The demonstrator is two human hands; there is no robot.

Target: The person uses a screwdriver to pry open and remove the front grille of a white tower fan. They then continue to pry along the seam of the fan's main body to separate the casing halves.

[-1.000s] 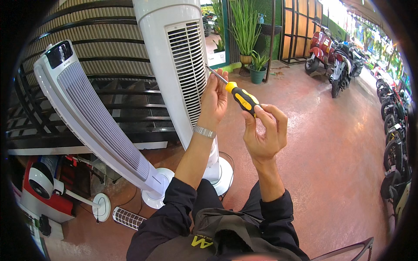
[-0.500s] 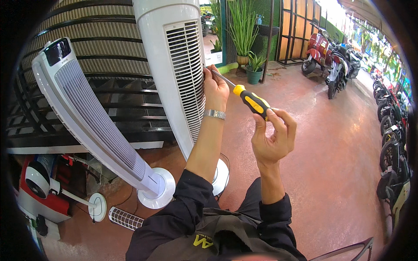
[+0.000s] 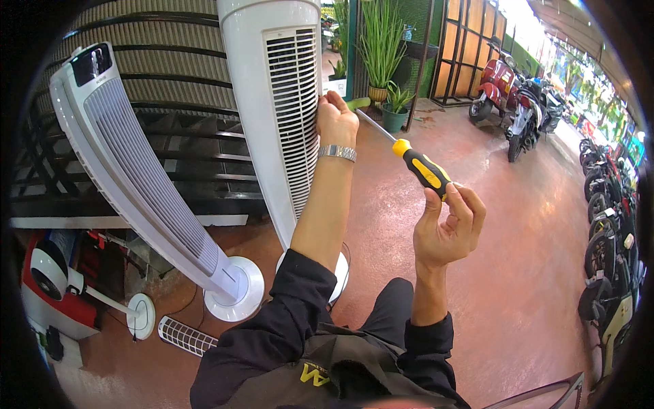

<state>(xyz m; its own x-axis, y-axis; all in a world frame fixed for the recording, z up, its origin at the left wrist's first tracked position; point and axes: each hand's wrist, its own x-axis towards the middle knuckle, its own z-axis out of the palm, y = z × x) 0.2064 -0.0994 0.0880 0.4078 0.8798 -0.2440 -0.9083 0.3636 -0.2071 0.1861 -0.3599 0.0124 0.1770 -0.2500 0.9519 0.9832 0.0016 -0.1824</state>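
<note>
A white tower fan (image 3: 255, 102) with a slatted grille stands upright in front of me. My left hand (image 3: 337, 119), a metal watch on its wrist, rests at the right side edge of that fan. Its fingers are curled together, and whatever they pinch is hidden behind the hand. My right hand (image 3: 449, 228) grips the butt of a screwdriver (image 3: 426, 170) between thumb and fingertips. The handle is yellow and black. Its steel shaft slants up and left, with the tip in the air, apart from the fan and just right of my left hand.
A second, grey-white tower fan (image 3: 146, 170) leans at the left on a round base. By it lie a grid panel (image 3: 185, 336) and a small white stand (image 3: 141, 315). Potted plants (image 3: 394, 116) and scooters (image 3: 521, 109) stand farther back; parked motorbikes (image 3: 603, 249) line the right.
The screwdriver tip has come away from the fan's side edge. My right hand has moved right and down with it, while my left hand stays at the fan.
</note>
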